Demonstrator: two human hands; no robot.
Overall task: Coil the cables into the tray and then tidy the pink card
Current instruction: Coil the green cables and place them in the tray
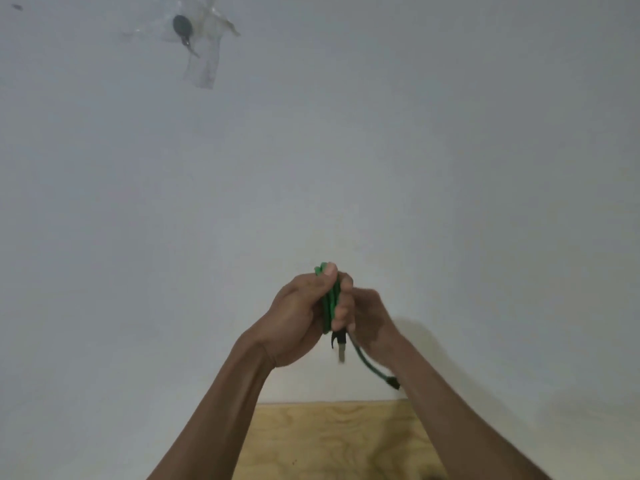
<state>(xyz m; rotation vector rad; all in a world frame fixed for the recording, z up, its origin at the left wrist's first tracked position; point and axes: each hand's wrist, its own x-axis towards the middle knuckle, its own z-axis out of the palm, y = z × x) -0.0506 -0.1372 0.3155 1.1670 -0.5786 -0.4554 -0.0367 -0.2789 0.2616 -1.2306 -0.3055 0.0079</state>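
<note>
Item: green cable (329, 303), bundled in loops, held above the tabletop (332, 441) near its far edge. Left hand (298, 317) and right hand (367, 320): fingers clenched around it. Step: coiling (1 plug end dangling). Next: tuck tail; tray unseen.

Both bare forearms reach up and forward, converging at centre. The left hand (298, 313) is closed in a fist, thumb on top; the right hand (367, 317) curls against it, fingers (343, 311) clenched.
</note>
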